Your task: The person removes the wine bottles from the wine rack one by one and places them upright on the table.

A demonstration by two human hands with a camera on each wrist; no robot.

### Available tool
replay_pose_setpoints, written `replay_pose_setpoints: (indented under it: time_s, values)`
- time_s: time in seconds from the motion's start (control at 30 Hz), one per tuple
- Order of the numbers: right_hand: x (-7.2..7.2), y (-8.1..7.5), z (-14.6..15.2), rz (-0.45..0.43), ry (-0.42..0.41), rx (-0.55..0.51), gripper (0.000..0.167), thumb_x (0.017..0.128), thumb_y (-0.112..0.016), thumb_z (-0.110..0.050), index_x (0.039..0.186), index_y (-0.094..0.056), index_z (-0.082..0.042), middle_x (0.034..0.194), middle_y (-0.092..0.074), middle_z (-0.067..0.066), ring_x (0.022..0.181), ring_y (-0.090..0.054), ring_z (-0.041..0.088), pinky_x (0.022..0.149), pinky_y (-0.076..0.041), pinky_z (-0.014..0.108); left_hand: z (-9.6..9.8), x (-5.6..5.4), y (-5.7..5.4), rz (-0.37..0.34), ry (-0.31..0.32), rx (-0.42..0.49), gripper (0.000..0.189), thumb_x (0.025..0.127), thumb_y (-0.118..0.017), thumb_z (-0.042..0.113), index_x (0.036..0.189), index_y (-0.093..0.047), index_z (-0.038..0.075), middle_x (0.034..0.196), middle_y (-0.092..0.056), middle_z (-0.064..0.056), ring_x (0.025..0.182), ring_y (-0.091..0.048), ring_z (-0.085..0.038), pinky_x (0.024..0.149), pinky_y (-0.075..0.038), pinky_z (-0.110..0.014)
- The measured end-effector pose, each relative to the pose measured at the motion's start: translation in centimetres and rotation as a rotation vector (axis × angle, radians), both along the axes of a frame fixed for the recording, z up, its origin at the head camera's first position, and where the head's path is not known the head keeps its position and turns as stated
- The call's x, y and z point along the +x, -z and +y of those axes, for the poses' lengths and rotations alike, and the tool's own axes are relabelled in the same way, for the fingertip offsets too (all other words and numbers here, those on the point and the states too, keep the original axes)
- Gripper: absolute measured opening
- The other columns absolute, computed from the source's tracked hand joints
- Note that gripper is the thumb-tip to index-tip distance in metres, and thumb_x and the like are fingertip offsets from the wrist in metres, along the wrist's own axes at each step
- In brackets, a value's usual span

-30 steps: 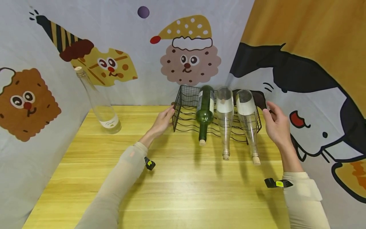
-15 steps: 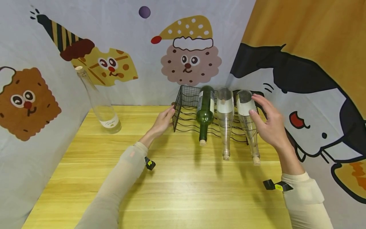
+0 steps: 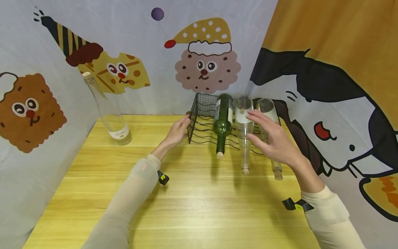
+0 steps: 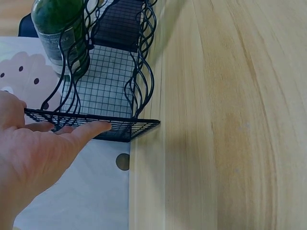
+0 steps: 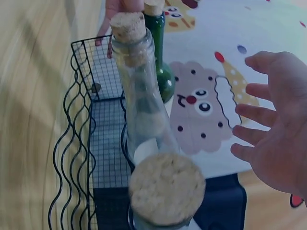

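Observation:
In the head view, my left hand [image 3: 178, 133] rests against the left end of a black wire wine rack [image 3: 202, 103]. Its thumb lies straight along the mesh end panel [image 4: 129, 125] in the left wrist view. Three corked bottles lie in the rack, necks toward me: a green bottle [image 3: 223, 117] and two clear bottles, a middle one [image 3: 244, 129] and a right one [image 3: 276, 169]. My right hand [image 3: 276, 141] is over the rightmost bottle and hides part of it. Its fingers are spread and hold nothing, as the right wrist view shows too.
Another clear corked bottle [image 3: 115, 121] with a white label stands upright at the table's back left. The rack sits at the back edge of the wooden table [image 3: 217, 207]. Cartoon-printed cloth [image 3: 130, 31] hangs behind and along the sides.
My right hand has moved left from the rack's right end, across the rightmost bottle toward the middle one. The left hand, the rack and the bottles stay where they were.

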State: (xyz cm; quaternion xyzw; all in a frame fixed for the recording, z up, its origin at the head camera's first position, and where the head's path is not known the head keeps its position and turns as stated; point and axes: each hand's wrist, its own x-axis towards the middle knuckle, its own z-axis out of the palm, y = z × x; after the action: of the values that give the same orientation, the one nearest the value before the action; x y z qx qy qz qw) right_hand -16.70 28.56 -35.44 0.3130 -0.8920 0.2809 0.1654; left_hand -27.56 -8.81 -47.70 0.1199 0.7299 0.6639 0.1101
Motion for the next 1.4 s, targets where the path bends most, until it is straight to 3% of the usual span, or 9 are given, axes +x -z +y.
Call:
replay_pose_setpoints:
  time_s: [0.27, 0.6, 0.9, 1.23, 1.4]
  values:
    - [-0.1, -0.4, -2.0, -0.052, -0.124, 0.13, 0.065, 0.104, -0.079, -0.014, 0.165, -0.057, -0.015, 0.18, -0.046, 0.014, 0.172, -0.034, 0.039, 0.134, -0.037, 0.075, -0.1, 0.1, -0.1, 0.003, -0.001, -0.026, 0.064, 0.125, -0.036, 0.043, 0.182, -0.022, 0.017, 0.192, -0.016, -0.004, 0.177, -0.023, -0.037, 0.132, -0.046, -0.065]
    - [-0.9, 0.1, -3.6, -0.031, -0.26, 0.272, 0.064, 0.103, -0.08, -0.013, 0.163, -0.058, -0.007, 0.178, -0.046, 0.018, 0.167, -0.038, 0.049, 0.136, -0.034, 0.074, -0.1, 0.2, -0.4, 0.001, 0.004, -0.025, 0.063, 0.125, -0.035, 0.041, 0.182, -0.022, 0.016, 0.192, -0.016, -0.008, 0.177, -0.024, -0.038, 0.131, -0.046, -0.066]
    - [-0.7, 0.2, -4.9, -0.096, -0.289, 0.364, 0.059, 0.103, -0.081, -0.015, 0.158, -0.062, -0.004, 0.174, -0.053, 0.02, 0.167, -0.039, 0.05, 0.141, -0.027, 0.071, 0.1, 0.1, -0.4, 0.0, -0.002, -0.016, 0.064, 0.125, -0.035, 0.042, 0.181, -0.023, 0.014, 0.192, -0.017, -0.01, 0.177, -0.022, -0.038, 0.132, -0.043, -0.069]
    - [-1.1, 1.0, -5.8, -0.084, -0.334, 0.425, 0.057, 0.095, -0.082, -0.002, 0.15, -0.07, -0.008, 0.169, -0.059, 0.019, 0.165, -0.044, 0.048, 0.138, -0.029, 0.075, 0.1, 0.2, -0.3, -0.005, -0.003, -0.009, 0.065, 0.125, -0.036, 0.042, 0.181, -0.023, 0.013, 0.191, -0.017, -0.012, 0.177, -0.022, -0.037, 0.133, -0.041, -0.07]
    - [-1.4, 1.4, -6.1, -0.07, -0.357, 0.459, 0.057, 0.095, -0.085, -0.003, 0.15, -0.071, -0.008, 0.166, -0.062, 0.017, 0.164, -0.047, 0.047, 0.138, -0.03, 0.074, 0.1, 0.2, -0.4, -0.006, -0.008, -0.023, 0.064, 0.125, -0.035, 0.043, 0.182, -0.024, 0.016, 0.192, -0.018, -0.009, 0.177, -0.022, -0.036, 0.133, -0.043, -0.067]
